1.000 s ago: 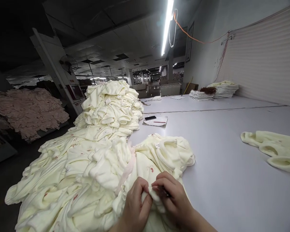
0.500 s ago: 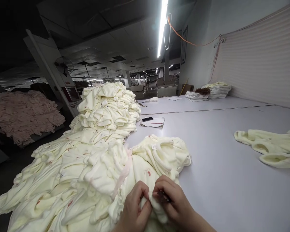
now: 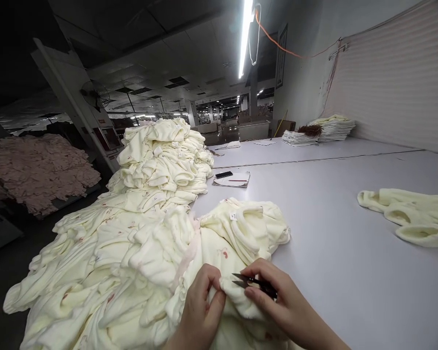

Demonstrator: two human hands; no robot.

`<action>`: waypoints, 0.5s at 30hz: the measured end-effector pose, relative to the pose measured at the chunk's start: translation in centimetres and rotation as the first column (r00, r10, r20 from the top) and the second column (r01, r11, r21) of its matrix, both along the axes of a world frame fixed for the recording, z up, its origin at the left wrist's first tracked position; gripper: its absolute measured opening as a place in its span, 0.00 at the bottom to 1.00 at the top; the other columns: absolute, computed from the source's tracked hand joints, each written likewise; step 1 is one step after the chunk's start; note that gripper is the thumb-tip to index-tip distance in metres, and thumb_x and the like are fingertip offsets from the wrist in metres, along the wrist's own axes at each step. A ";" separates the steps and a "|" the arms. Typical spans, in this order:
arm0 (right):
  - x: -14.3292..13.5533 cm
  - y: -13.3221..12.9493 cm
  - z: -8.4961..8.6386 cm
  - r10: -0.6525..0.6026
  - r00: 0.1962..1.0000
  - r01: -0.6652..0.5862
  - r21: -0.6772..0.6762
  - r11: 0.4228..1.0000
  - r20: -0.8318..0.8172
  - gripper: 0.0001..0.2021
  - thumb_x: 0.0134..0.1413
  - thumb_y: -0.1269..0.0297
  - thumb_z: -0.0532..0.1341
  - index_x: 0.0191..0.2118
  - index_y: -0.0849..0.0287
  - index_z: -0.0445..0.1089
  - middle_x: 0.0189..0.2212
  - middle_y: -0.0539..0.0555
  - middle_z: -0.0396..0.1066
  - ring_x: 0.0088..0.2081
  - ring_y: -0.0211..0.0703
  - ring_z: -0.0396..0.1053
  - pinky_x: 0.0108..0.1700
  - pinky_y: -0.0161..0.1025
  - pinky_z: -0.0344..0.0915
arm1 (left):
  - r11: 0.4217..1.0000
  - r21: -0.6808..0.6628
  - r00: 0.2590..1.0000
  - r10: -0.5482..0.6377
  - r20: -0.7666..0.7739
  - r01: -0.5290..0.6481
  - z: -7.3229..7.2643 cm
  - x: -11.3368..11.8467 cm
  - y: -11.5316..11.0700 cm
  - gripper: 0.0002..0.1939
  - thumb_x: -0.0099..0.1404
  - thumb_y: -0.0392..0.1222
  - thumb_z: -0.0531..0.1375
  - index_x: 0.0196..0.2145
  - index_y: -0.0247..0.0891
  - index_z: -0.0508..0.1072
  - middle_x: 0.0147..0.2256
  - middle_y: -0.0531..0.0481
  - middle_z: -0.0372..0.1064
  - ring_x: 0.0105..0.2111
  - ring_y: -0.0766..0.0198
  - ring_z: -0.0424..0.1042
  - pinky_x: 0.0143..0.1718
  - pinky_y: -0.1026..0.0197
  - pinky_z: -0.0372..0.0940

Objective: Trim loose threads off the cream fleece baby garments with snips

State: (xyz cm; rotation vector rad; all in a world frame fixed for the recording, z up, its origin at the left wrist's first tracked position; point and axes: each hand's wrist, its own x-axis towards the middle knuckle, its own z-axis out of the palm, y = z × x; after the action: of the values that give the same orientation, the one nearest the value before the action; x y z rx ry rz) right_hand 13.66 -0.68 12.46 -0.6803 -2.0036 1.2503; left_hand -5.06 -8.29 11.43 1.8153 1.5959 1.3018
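Observation:
A cream fleece garment (image 3: 213, 248) with small red prints, a white label and a pink trim lies bunched in front of me. My left hand (image 3: 203, 304) pinches a fold of its edge between thumb and fingers. In my right hand (image 3: 273, 296) is a pair of black thread snips (image 3: 255, 284). Their two blades are apart and point left, just over the cloth beside my left fingertips. Whether the blades touch a thread is too small to make out.
Cream garments (image 3: 164, 165) are heaped at left. A notepad (image 3: 241, 180) with a phone (image 3: 224, 174) and pencil lies on the pale table (image 3: 324, 194). More cream cloth (image 3: 416, 214) lies at right, folded stacks (image 3: 336, 129) farther back. Pink garments (image 3: 40, 170) are piled beyond the left side.
My right hand has drawn slightly away from my left and turned, bringing the snips' open blades into view. My left hand still pinches the garment, a little higher in the picture.

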 end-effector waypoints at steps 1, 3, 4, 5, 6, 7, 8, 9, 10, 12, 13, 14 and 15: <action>0.1 -0.1 0.0 0.001 1.000 -0.001 0.049 0.999 0.008 0.07 0.57 0.62 0.58 0.41 0.53 0.69 0.36 0.53 0.69 0.37 0.44 0.67 0.38 0.38 0.63 | 1.000 0.001 1.000 -0.004 -0.004 0.004 -0.1 0.0 0.0 0.05 0.63 0.34 0.51 0.30 0.41 0.57 0.30 0.52 0.59 0.31 0.64 0.62 0.33 0.64 0.59; 0.0 -0.1 0.1 0.016 1.000 -0.017 0.123 0.992 0.011 0.08 0.58 0.63 0.57 0.42 0.53 0.70 0.36 0.53 0.69 0.36 0.43 0.67 0.37 0.37 0.63 | 1.000 0.002 1.000 -0.019 -0.021 0.020 -0.2 0.1 0.0 0.05 0.63 0.34 0.51 0.30 0.41 0.57 0.30 0.52 0.59 0.31 0.64 0.62 0.33 0.64 0.59; -0.1 -0.1 0.1 0.022 1.000 -0.023 0.146 0.989 0.011 0.08 0.58 0.63 0.57 0.42 0.53 0.70 0.35 0.53 0.70 0.36 0.43 0.68 0.37 0.37 0.63 | 1.000 0.001 0.999 -0.027 -0.030 0.027 -0.2 0.1 0.1 0.05 0.63 0.33 0.51 0.30 0.41 0.57 0.30 0.52 0.59 0.31 0.64 0.62 0.33 0.64 0.59; -0.3 -0.1 0.2 0.023 1.000 -0.024 0.161 0.987 0.009 0.08 0.58 0.63 0.57 0.41 0.53 0.71 0.35 0.53 0.70 0.36 0.43 0.68 0.36 0.37 0.63 | 1.000 -0.003 0.999 -0.031 -0.040 0.031 -0.2 0.2 0.1 0.06 0.63 0.33 0.51 0.30 0.41 0.57 0.30 0.52 0.58 0.31 0.64 0.62 0.33 0.64 0.59; -0.4 -0.1 0.2 0.021 1.000 -0.022 0.167 0.986 0.007 0.07 0.59 0.63 0.56 0.40 0.53 0.71 0.34 0.53 0.70 0.35 0.42 0.68 0.36 0.37 0.63 | 0.999 -0.007 0.998 -0.035 -0.049 0.035 -0.2 0.2 0.2 0.05 0.63 0.33 0.51 0.30 0.40 0.58 0.30 0.52 0.58 0.31 0.64 0.62 0.33 0.64 0.59; -0.6 -0.2 0.2 0.022 1.000 -0.023 0.167 0.986 0.005 0.07 0.59 0.63 0.56 0.40 0.53 0.71 0.34 0.53 0.70 0.35 0.42 0.68 0.36 0.37 0.63 | 0.999 -0.008 0.998 -0.037 -0.055 0.037 -0.1 0.3 0.3 0.05 0.62 0.33 0.51 0.29 0.40 0.58 0.30 0.52 0.58 0.31 0.64 0.62 0.33 0.64 0.59; -0.7 -0.3 0.2 0.029 1.000 -0.029 0.162 0.986 0.002 0.07 0.59 0.63 0.56 0.39 0.53 0.71 0.33 0.52 0.70 0.35 0.42 0.68 0.36 0.37 0.63 | 0.999 -0.009 0.998 -0.038 -0.056 0.038 0.0 0.3 0.4 0.05 0.62 0.33 0.51 0.29 0.40 0.58 0.30 0.52 0.59 0.31 0.64 0.62 0.33 0.64 0.59; -0.7 -0.3 0.1 0.038 0.999 -0.037 0.156 0.987 -0.003 0.07 0.59 0.63 0.56 0.39 0.53 0.71 0.33 0.52 0.70 0.35 0.42 0.68 0.36 0.37 0.63 | 0.999 -0.011 0.998 -0.035 -0.054 0.035 0.1 0.2 0.5 0.05 0.62 0.34 0.51 0.29 0.40 0.58 0.29 0.52 0.59 0.30 0.64 0.62 0.32 0.64 0.59; -0.7 -0.3 0.0 0.041 0.999 -0.039 0.150 0.988 -0.011 0.07 0.58 0.63 0.57 0.38 0.53 0.71 0.33 0.52 0.70 0.35 0.42 0.68 0.37 0.37 0.63 | 1.000 -0.017 0.999 -0.025 -0.049 0.024 0.2 0.1 0.5 0.05 0.62 0.35 0.51 0.28 0.40 0.57 0.29 0.53 0.59 0.30 0.64 0.63 0.31 0.64 0.59; -0.6 0.1 -0.4 0.002 0.999 0.003 0.128 0.992 -0.039 0.07 0.59 0.61 0.56 0.36 0.54 0.71 0.31 0.52 0.70 0.34 0.42 0.68 0.36 0.37 0.63 | 0.995 -0.100 0.996 -0.035 -0.079 0.027 0.4 -0.3 0.2 0.06 0.62 0.38 0.52 0.28 0.40 0.58 0.28 0.53 0.60 0.29 0.65 0.63 0.31 0.64 0.60; -0.5 0.6 -0.6 -0.049 0.997 0.055 0.105 0.993 -0.060 0.08 0.59 0.60 0.56 0.36 0.55 0.71 0.31 0.52 0.70 0.34 0.43 0.68 0.36 0.37 0.63 | 0.981 -0.189 0.990 -0.074 -0.123 0.050 0.4 -0.5 -0.1 0.06 0.63 0.39 0.53 0.28 0.40 0.60 0.28 0.53 0.61 0.29 0.65 0.64 0.31 0.64 0.61; -0.4 1.4 -0.8 -0.121 0.989 0.127 0.075 0.989 -0.080 0.09 0.59 0.58 0.56 0.37 0.55 0.70 0.32 0.52 0.70 0.34 0.43 0.68 0.36 0.38 0.63 | 0.953 -0.292 0.976 -0.132 -0.173 0.077 0.4 -0.8 -0.6 0.06 0.63 0.41 0.54 0.28 0.39 0.62 0.28 0.53 0.63 0.29 0.65 0.65 0.31 0.63 0.62; -0.3 2.4 -1.0 -0.211 0.973 0.216 0.046 0.975 -0.097 0.10 0.58 0.56 0.56 0.39 0.55 0.70 0.33 0.53 0.70 0.35 0.44 0.68 0.36 0.38 0.63 | 0.916 -0.390 0.956 -0.196 -0.216 0.100 0.4 -1.0 -1.0 0.07 0.64 0.43 0.55 0.30 0.38 0.65 0.30 0.52 0.65 0.29 0.66 0.66 0.32 0.63 0.64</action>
State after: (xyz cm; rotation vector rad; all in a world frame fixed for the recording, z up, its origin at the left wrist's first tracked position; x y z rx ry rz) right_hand 13.38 1.68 11.46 -0.7742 -1.8304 1.0746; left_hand -6.09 -9.33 11.78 1.8620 1.6567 0.6586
